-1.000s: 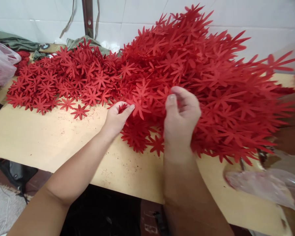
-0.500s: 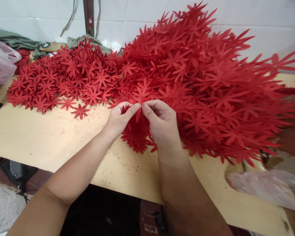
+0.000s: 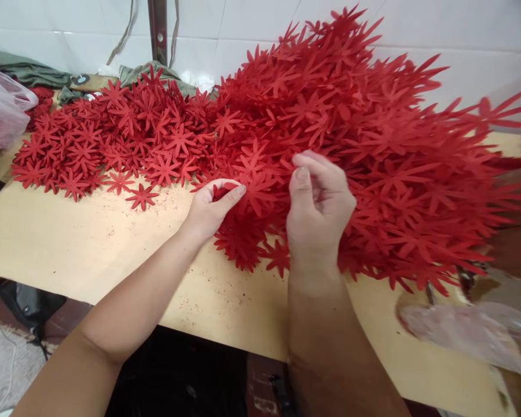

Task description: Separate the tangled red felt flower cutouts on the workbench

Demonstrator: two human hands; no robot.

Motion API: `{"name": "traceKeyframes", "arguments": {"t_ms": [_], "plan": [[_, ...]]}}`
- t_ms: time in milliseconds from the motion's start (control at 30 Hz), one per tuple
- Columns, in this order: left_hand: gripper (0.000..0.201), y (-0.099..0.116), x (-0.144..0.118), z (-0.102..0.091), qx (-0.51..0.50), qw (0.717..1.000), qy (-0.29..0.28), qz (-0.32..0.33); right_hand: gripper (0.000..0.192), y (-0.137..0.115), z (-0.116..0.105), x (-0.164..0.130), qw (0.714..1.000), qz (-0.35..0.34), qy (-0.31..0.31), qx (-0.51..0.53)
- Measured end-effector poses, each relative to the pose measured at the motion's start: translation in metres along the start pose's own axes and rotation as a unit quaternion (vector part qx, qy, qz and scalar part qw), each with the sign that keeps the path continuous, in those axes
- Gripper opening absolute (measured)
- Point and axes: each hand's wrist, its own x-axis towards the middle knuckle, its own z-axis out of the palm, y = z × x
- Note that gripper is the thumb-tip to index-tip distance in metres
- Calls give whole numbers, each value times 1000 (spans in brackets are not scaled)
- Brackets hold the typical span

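Note:
A big heap of red flower-shaped cutouts covers the back and right of a tan table. My left hand grips a small stack of red cutouts at the heap's near edge, thumb on top. My right hand is just to the right, raised at the heap, fingers curled and pinching at a red cutout; what lies between its fingertips is hidden by the hand.
A flatter spread of red cutouts lies at the back left. A pink plastic bag sits at the far left, a clear plastic bag at the near right. Green cloth lies by the white tiled wall.
My right hand has left the left hand's stack, where the fingertips met half a second ago, and moved right and up into the heap. The left hand has stayed in place.

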Motion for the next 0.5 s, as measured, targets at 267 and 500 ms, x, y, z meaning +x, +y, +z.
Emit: {"name": "traceKeyframes", "arguments": {"t_ms": [267,500], "plan": [[30,-1,0,-1,85,996,3,35,28,-1,15,-8,973,118,-156,121],[36,0,0,2,101,995,-4,25,21,-5,16,-10,978,100,-131,131]]}}
